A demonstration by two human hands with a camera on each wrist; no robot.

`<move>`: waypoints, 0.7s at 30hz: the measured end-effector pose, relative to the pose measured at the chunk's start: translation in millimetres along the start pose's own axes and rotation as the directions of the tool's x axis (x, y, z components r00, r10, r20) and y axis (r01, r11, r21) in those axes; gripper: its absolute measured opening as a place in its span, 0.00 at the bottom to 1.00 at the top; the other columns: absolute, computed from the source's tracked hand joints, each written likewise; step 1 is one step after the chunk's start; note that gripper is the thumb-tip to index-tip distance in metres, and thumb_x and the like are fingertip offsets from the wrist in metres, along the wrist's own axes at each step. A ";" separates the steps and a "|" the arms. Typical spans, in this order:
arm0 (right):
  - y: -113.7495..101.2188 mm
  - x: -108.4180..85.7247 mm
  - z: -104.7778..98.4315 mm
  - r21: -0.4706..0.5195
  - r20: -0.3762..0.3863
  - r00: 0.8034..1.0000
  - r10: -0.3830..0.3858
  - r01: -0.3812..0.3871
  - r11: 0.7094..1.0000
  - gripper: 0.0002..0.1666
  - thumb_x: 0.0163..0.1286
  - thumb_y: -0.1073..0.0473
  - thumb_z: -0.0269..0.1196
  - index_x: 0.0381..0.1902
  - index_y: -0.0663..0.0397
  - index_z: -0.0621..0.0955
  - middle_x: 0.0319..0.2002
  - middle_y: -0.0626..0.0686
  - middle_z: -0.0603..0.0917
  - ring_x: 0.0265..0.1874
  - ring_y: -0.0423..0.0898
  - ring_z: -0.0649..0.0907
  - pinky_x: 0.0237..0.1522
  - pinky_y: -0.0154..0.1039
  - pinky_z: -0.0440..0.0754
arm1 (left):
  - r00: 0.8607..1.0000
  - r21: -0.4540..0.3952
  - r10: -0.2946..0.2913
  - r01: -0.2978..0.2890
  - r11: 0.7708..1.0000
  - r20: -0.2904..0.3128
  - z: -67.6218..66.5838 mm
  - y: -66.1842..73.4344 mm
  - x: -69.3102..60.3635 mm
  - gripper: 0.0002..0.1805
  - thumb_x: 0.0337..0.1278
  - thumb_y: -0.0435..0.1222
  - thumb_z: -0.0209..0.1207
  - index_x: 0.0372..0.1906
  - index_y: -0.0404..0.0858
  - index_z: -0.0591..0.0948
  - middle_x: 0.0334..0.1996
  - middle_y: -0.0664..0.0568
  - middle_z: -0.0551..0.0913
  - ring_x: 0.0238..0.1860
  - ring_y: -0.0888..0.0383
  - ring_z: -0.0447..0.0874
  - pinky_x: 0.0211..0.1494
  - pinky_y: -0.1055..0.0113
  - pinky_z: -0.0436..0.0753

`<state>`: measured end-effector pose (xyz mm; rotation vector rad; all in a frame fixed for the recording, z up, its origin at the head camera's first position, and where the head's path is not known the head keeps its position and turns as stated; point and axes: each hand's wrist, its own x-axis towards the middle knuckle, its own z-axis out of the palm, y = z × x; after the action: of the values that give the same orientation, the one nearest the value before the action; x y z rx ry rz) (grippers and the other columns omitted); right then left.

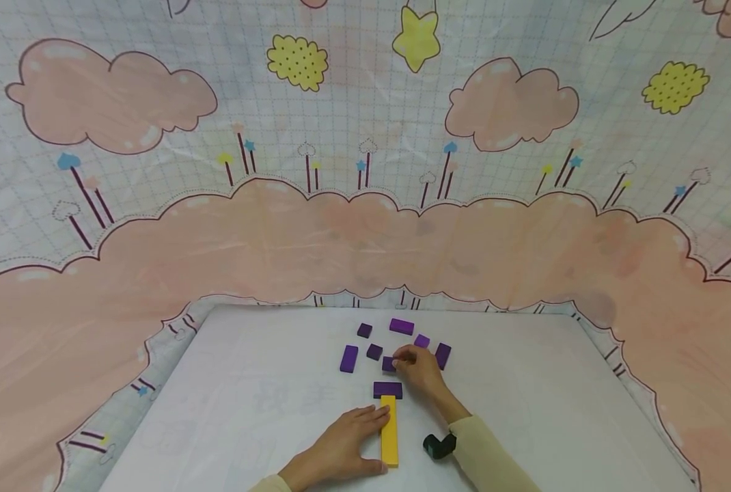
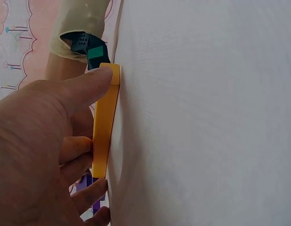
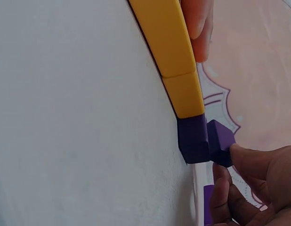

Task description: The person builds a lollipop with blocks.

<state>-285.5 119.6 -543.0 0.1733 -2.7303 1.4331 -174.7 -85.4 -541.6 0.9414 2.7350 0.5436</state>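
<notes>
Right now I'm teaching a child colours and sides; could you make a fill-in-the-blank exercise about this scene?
The left hand touches a long block coloured ____.
The right hand pinches a small block coloured ____.
The dark device is by the person's ____ wrist.
The tabletop is coloured ____.

Missing words: yellow; purple; right; white.
</notes>
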 end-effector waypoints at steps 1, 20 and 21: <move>-0.5 -0.7 0.6 -0.002 0.000 1.000 -0.002 0.002 1.000 0.05 0.65 0.61 0.65 0.39 0.50 0.85 0.36 0.50 0.87 0.33 0.43 0.80 0.43 0.41 0.84 | 1.000 0.002 0.004 -0.004 1.000 -0.005 0.1 -0.3 0.0 0.44 0.51 0.64 0.63 0.72 0.51 0.68 0.74 0.64 0.64 0.74 0.54 0.63 0.76 0.51 0.66; -5.3 -5.2 8.7 0.042 0.058 0.998 -0.017 0.015 0.999 0.04 0.65 0.63 0.66 0.38 0.53 0.85 0.33 0.50 0.86 0.30 0.42 0.79 0.37 0.34 0.81 | 1.000 -0.006 0.018 -0.018 1.000 -0.017 0.2 -1.6 0.2 0.44 0.51 0.63 0.63 0.72 0.51 0.68 0.74 0.64 0.64 0.74 0.54 0.64 0.75 0.50 0.67; -5.8 -5.3 8.8 0.044 0.059 0.998 -0.017 0.015 0.999 0.04 0.65 0.63 0.66 0.38 0.53 0.85 0.33 0.50 0.86 0.30 0.42 0.79 0.36 0.34 0.81 | 1.000 -0.008 0.017 -0.017 1.000 -0.016 0.0 -1.7 0.3 0.44 0.51 0.63 0.63 0.72 0.51 0.68 0.74 0.64 0.64 0.74 0.54 0.64 0.75 0.50 0.67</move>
<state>-279.5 109.4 -543.8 0.2433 -2.7387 1.5081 -175.8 -86.5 -542.3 0.9634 2.7395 0.5666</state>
